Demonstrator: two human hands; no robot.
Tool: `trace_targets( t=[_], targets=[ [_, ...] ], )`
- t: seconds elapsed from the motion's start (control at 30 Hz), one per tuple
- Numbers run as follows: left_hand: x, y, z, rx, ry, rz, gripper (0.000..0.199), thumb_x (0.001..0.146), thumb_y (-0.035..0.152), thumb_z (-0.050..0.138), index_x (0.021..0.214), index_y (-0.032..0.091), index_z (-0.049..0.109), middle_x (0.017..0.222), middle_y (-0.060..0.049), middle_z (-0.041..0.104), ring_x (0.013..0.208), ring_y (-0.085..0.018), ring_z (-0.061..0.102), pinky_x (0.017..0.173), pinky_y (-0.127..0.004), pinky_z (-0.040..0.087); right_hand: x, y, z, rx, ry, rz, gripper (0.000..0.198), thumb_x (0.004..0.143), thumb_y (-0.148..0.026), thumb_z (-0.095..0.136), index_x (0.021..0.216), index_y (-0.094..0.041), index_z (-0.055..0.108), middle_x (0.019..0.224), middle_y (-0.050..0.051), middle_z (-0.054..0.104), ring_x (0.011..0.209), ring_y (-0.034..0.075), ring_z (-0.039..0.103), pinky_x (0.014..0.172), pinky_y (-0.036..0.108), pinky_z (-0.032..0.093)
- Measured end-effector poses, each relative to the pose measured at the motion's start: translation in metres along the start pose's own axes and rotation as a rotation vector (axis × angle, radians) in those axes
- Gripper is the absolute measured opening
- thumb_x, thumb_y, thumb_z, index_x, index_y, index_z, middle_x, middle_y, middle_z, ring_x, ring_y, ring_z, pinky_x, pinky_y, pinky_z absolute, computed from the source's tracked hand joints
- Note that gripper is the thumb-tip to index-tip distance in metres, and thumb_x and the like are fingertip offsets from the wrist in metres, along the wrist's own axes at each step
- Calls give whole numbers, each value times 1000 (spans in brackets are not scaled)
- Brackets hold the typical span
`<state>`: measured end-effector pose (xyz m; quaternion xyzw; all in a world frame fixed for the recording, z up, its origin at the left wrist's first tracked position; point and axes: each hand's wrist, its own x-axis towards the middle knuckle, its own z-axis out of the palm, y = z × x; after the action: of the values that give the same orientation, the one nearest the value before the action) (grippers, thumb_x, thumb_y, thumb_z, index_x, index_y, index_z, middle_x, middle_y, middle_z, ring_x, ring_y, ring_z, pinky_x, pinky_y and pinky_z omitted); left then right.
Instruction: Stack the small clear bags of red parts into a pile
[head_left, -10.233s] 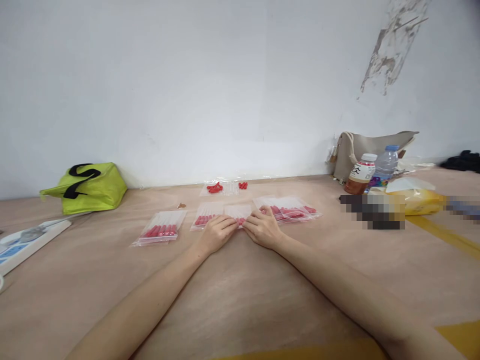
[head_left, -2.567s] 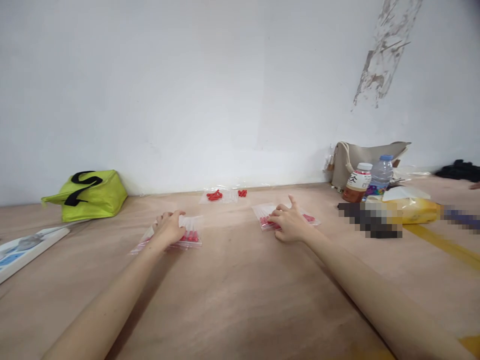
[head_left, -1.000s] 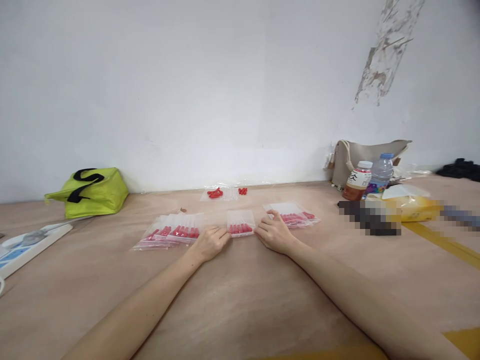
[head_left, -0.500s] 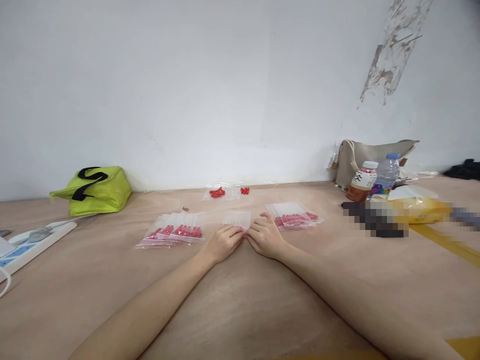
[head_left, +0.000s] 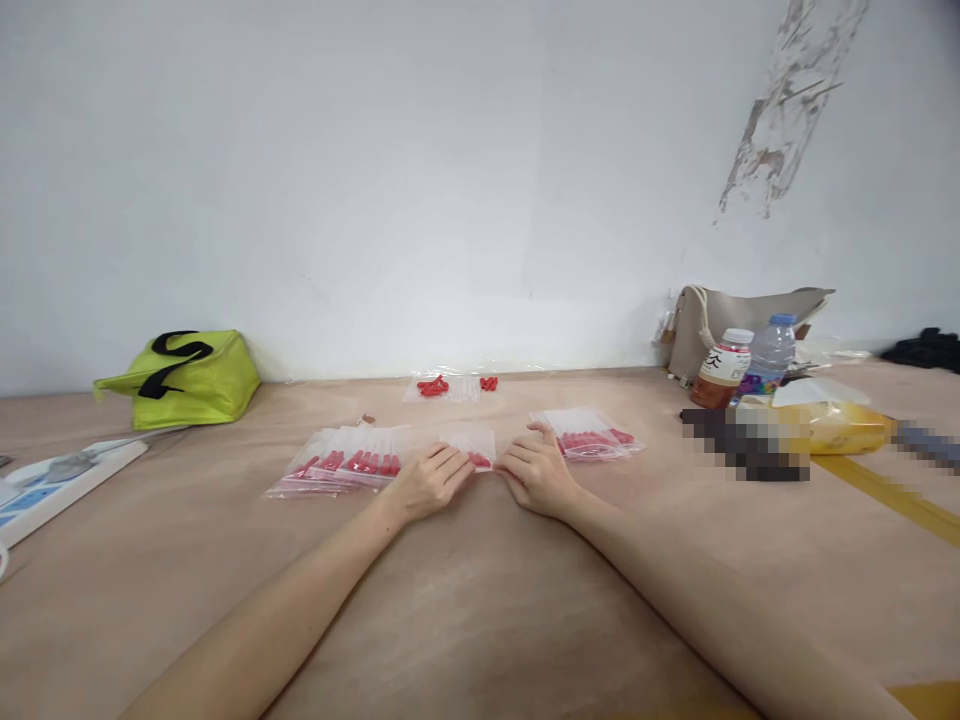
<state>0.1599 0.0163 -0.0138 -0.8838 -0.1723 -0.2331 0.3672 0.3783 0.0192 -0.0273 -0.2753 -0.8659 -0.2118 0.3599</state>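
Hands closing on small clear bag [head_left: 472, 445] at table [head_left: 480, 600] middle: left hand [head_left: 429, 482] now sliding over its near edge, right hand [head_left: 536, 472] pinching its right corner, fingers flat, curled narrow; bag now touching left pile [head_left: 341, 465].

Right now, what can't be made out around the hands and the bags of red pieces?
Head view only:
- Small bag: near edge hidden under the left hand fingers; grip unclear.
- Right hand: whether it touches that bag cannot be told.
- Red pieces by the wall: too small to identify.
- Patch on the table, right side: pixelated.
- White board: cut by left edge.
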Motion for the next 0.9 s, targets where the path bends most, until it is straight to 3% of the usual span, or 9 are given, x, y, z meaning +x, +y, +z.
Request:
trace_targets(
  t=[0.13,0.4,0.47,0.57,0.63,0.7,0.77,0.83,0.9],
  targets=[
    [-2,-5,-5,37,36,-11,18,86,11,38,89,13,55,86,-6,61,78,-15,55,71,-30,43,-1,7,-3,20,2,25,21,83,-20,41,73,-19,58,67,-1,59,71,10,48,93,38,15],
    [-1,-6,-8,89,-3,-90,24,86,21,42,64,15,51,56,-1,49,57,-12,48,56,-26,38,-5,13,-1,-12,-29,46,21,84,-21,41,71,-18,58,65,-1,59,70,10,48,93,38,15],
    [-4,-6,-7,0,-65,-64,23,87,19,40,68,15,53,59,-2,50,60,-13,49,58,-26,39,-8,15,0,-7,-53,41,21,83,-21,41,71,-19,59,65,-1,59,70,10,48,93,38,15],
    [-8,-1,-9,-246,-170,-98,19,88,18,36,89,16,55,78,-4,56,77,-15,53,70,-27,43,-14,17,-1,74,-95,67,22,83,-22,44,69,-21,61,65,-2,61,71,10,49,92,38,15],
    [-9,4,-12,-439,-187,-285,23,87,25,41,107,18,49,96,-7,55,89,-16,52,77,-29,44,-15,17,-5,152,-136,101,19,81,-26,48,69,-23,63,66,-2,62,73,11,50,91,39,15],
    [-8,9,-12,-601,-180,-598,36,85,35,42,118,19,40,109,-9,50,96,-17,51,80,-29,44,-12,18,-12,221,-193,134,15,76,-37,55,73,-26,65,68,-2,63,75,13,51,87,38,19],
    [-5,12,-8,-696,-186,-927,39,85,39,38,118,17,39,112,-10,47,94,-17,52,78,-29,45,-6,24,-19,239,-229,237,23,71,-47,57,79,-27,65,70,-1,63,75,14,51,82,36,24],
    [1,11,-2,-714,-242,-1156,41,83,42,40,113,15,43,112,-11,48,91,-17,54,78,-29,45,-1,36,-27,167,-214,465,29,74,-50,51,82,-25,64,71,1,62,74,15,52,77,33,29],
    [12,7,3,-662,-353,-1239,49,75,46,49,112,14,43,112,-13,47,91,-19,55,80,-31,43,1,56,-36,12,-197,766,32,77,-47,45,85,-21,62,75,4,62,76,17,54,72,32,32]
  ],
)
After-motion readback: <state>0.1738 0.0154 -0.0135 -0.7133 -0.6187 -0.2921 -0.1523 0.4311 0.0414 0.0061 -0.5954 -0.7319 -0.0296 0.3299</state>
